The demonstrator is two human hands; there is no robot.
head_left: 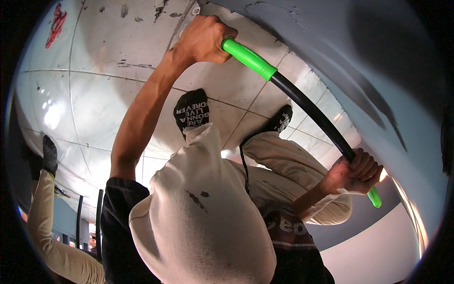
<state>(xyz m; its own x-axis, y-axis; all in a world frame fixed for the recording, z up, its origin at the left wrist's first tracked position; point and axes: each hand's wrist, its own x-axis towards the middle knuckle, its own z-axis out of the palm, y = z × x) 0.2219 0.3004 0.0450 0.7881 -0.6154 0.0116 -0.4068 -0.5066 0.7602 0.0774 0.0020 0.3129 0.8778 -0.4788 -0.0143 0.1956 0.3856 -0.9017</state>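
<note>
A black bar [307,106] with green handles is held: left hand [201,40] at eleven o'clock, right hand [353,171] at four, both grips closed tight.

Open floor to the left, wall close on the right.

The tiled floor [94,94] lies bare beyond the left hand [201,40], giving free passage out toward its far left corner, where only a red mark [56,23] and dark scuffs show on the tiles. The grey wall [359,61] runs just beside the black bar [307,106] along its whole length, leaving a narrow gap for the right hand [354,173] on that side. Between the two hands, the raised knee [203,203] and the socked feet [191,111] fill the middle and block a straight path. At the lower left edge another person's sleeve [40,213] and gloved hand [49,154] stand close.
</note>
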